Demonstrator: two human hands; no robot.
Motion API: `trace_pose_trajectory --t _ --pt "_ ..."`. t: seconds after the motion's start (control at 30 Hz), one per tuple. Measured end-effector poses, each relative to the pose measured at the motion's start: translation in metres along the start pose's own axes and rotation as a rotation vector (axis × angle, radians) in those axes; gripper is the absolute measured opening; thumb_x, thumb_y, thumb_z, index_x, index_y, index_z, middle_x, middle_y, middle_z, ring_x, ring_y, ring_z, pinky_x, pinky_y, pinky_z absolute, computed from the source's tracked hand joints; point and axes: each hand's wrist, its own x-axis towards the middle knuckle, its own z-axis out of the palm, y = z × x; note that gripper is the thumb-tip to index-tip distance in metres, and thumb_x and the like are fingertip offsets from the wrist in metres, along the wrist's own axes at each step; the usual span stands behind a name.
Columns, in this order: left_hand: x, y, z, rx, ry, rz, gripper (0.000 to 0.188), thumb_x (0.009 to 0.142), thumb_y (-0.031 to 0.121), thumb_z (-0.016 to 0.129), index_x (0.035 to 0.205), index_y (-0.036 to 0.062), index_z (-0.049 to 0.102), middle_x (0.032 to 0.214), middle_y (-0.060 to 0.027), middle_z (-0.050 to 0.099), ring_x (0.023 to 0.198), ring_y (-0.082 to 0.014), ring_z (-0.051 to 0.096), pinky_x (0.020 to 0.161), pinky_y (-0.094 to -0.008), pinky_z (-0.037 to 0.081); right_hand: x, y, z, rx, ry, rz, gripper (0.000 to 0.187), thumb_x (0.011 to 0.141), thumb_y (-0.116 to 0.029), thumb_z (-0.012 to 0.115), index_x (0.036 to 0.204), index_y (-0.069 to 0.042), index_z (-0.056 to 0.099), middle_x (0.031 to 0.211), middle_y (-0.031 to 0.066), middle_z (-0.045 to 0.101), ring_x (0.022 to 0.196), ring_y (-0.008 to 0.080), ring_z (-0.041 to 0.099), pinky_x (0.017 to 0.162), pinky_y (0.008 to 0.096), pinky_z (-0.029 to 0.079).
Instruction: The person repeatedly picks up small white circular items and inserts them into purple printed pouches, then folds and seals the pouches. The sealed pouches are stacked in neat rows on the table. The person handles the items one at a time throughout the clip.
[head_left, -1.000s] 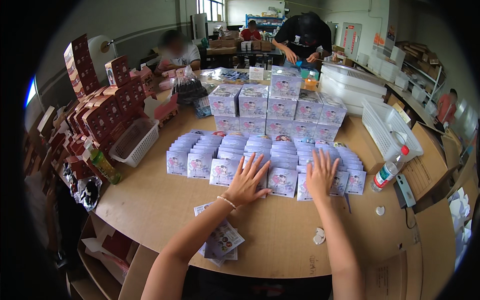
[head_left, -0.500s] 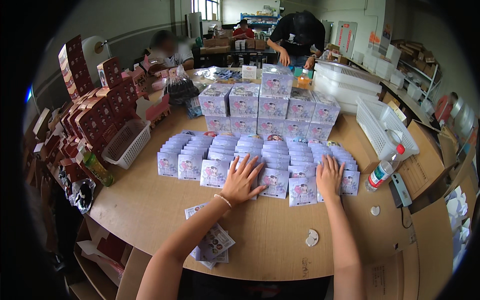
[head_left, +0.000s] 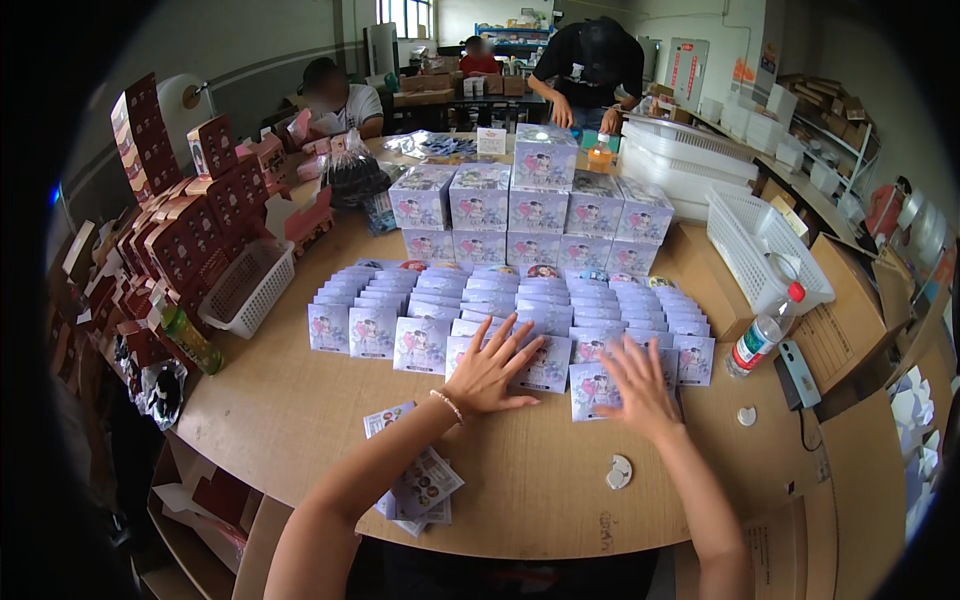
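Note:
Rows of small square lilac packets stand leaning in columns across the table before me. My left hand lies with fingers spread over the front packets near the middle. To its right, my right hand is also spread, slightly blurred, over a front lilac packet that sticks out nearer to me than its neighbours. Neither hand grips anything. Round pictures show at the tops of some packets in the back row. Behind the rows, lilac printed boxes are stacked, one box on top.
Printed leaflets lie near my left forearm. A round white piece sits at the front. Right stand a water bottle, a power strip and a white basket. Red boxes and another basket fill the left. People work opposite.
My right hand has drawn back toward me and a little left, off the right-hand columns. The front packet beneath it sits slightly nearer. My left hand stays spread on the packets.

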Motion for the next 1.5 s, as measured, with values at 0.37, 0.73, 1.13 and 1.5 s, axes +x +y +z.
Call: trace_pose_trajectory --t 0.37,0.73,1.13,1.5 --pt "0.006 -0.005 0.008 0.048 -0.031 -0.021 0.097 0.075 0.072 0.052 0.145 0.0083 0.029 0.146 -0.0087 0.036 0.139 -0.0289 0.026 0.113 -0.0527 0.011 0.013 0.005 0.011 0.030 0.097 -0.108 0.097 0.062 -0.044 0.080 0.138 -0.008 0.033 0.118 0.0129 0.040 0.117 0.0302 0.042 0.111 0.0520 0.027" --pt "0.003 0.003 0.004 0.059 -0.034 -0.034 0.092 0.079 0.068 0.050 0.144 0.0063 0.030 0.142 -0.0100 0.041 0.136 -0.0301 0.030 0.113 -0.0511 0.013 0.024 0.014 0.027 -0.041 0.117 -0.088 0.091 0.066 -0.041 0.079 0.138 -0.009 0.033 0.126 0.0122 0.039 0.121 0.0304 0.040 0.111 0.0529 0.025" --pt "0.003 0.002 0.008 0.048 -0.001 -0.048 0.097 0.075 0.069 0.055 0.145 0.0062 0.028 0.143 -0.0099 0.039 0.138 -0.0297 0.027 0.114 -0.0504 0.013 -0.025 0.031 -0.036 -0.027 -0.032 0.432 0.084 0.059 -0.031 0.085 0.127 -0.003 0.044 0.128 0.0171 0.039 0.116 0.0369 0.043 0.097 0.0459 0.039" --pt "0.005 0.000 0.007 0.048 -0.009 -0.045 0.097 0.075 0.070 0.053 0.146 0.0085 0.027 0.143 -0.0105 0.039 0.138 -0.0302 0.027 0.114 -0.0510 0.012 -0.034 0.034 -0.049 -0.001 -0.157 0.431 0.077 0.061 -0.027 0.085 0.121 -0.003 0.043 0.119 0.0140 0.044 0.110 0.0332 0.051 0.088 0.0425 0.047"
